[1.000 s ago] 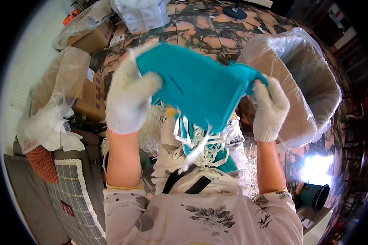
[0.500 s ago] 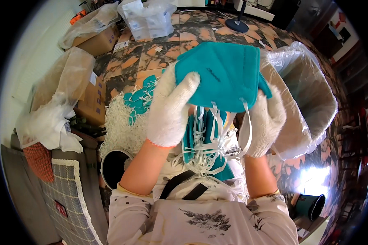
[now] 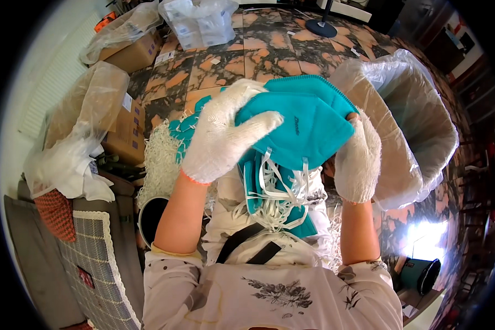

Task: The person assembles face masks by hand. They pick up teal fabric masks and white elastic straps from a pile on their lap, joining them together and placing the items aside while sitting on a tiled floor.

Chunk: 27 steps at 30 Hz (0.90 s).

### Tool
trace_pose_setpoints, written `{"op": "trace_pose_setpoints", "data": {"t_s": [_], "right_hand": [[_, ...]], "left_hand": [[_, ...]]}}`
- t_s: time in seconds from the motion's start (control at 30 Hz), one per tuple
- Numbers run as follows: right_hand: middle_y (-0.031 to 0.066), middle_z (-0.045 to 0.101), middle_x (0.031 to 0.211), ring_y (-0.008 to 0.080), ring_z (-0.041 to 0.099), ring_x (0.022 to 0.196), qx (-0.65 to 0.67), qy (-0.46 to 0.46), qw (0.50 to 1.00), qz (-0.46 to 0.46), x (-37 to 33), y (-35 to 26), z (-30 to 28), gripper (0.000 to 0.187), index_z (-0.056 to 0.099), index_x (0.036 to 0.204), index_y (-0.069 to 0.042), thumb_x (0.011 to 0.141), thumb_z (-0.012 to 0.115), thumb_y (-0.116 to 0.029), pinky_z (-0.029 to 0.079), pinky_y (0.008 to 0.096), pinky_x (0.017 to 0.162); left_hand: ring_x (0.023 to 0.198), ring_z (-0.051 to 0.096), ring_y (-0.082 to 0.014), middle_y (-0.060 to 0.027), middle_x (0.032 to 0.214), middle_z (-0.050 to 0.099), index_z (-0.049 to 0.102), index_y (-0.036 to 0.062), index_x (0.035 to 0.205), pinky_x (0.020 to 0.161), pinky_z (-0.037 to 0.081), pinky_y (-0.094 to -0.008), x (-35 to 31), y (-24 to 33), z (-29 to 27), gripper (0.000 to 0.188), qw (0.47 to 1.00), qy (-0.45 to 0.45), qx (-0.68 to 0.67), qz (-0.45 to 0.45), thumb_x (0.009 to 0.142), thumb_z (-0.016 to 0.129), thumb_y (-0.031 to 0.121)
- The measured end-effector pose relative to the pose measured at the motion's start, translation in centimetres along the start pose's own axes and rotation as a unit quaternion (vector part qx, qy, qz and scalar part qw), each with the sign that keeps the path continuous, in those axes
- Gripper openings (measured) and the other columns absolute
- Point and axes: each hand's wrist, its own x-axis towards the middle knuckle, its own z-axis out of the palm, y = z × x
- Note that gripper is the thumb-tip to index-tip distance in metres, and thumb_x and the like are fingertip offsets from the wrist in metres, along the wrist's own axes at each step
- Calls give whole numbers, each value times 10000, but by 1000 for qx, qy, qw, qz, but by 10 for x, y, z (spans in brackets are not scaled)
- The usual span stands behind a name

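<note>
Both my hands wear white knitted gloves. Between them is a teal folded face mask (image 3: 297, 118) with dark print on its front and white ear loops hanging below. My left hand (image 3: 225, 126) is closed on the mask's left side, thumb on the front and fingers behind. My right hand (image 3: 360, 157) pinches its right edge; a bare fingertip shows there. A second teal layer with a stitched rim stands up behind the front panel. On my lap, under the hands, lies a stack of teal masks (image 3: 253, 190) with a tangle of white ear loops (image 3: 275, 209).
Beyond my left arm is a large heap of white loops (image 3: 159, 159) with more teal masks (image 3: 187, 129). A plastic-lined bin (image 3: 418, 126) stands at right. Cardboard boxes (image 3: 125, 132) under plastic, a dark bucket (image 3: 151, 220) and a sofa cover (image 3: 96, 247) are at left.
The mask has come lower and turned clockwise, and its second stitched layer now shows behind the front. My left hand has shifted left and my right forearm has moved right.
</note>
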Motion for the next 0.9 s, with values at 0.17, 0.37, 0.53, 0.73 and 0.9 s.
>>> {"op": "trace_pose_setpoints", "data": {"t_s": [0.17, 0.37, 0.53, 0.73, 0.9], "right_hand": [[17, 605, 920, 106, 564, 826, -358, 4, 933, -22, -12, 0, 8, 317, 579, 1142, -20, 959, 604, -279, 469, 293, 716], [7, 643, 865, 89, 559, 667, 159, -173, 951, 200, -10, -15, 13, 310, 609, 1076, -31, 852, 766, -177, 465, 263, 607], [22, 627, 810, 94, 543, 613, 118, -117, 977, 131, 1, -58, 10, 270, 622, 1015, -13, 936, 633, -271, 420, 242, 546], [73, 708, 965, 132, 652, 762, -106, -42, 972, -205, 26, -42, 0, 324, 630, 1161, 22, 970, 620, -239, 514, 239, 673], [130, 712, 975, 134, 674, 783, 203, -46, 976, 64, 34, -59, -11, 359, 619, 1221, 33, 979, 615, -232, 518, 195, 677]], "left_hand": [[814, 624, -107, -71, 940, 669, 654, -6, 1001, 752, 520, -255, -1, 8, 14, 246, 995, 86, 13, -54, 797, 764, 77], [955, 595, -132, -101, 1142, 615, 575, 18, 1222, 872, 488, -282, 10, 17, 23, 454, 996, 65, -37, 45, 809, 722, 136], [1303, 455, -274, -153, 1467, 403, 232, -42, 1514, 1146, 292, -404, 3, -7, 6, 1035, 806, -130, -563, -128, 788, 725, 508], [1269, 506, -233, -170, 1397, 507, 314, -63, 1459, 1008, 466, -419, -15, -11, 42, 990, 910, -270, -288, -129, 729, 846, 344], [1032, 632, -181, -131, 1120, 679, 575, -32, 1230, 817, 513, -289, -23, -14, 51, 463, 866, -333, -317, -196, 847, 723, 180]]}}
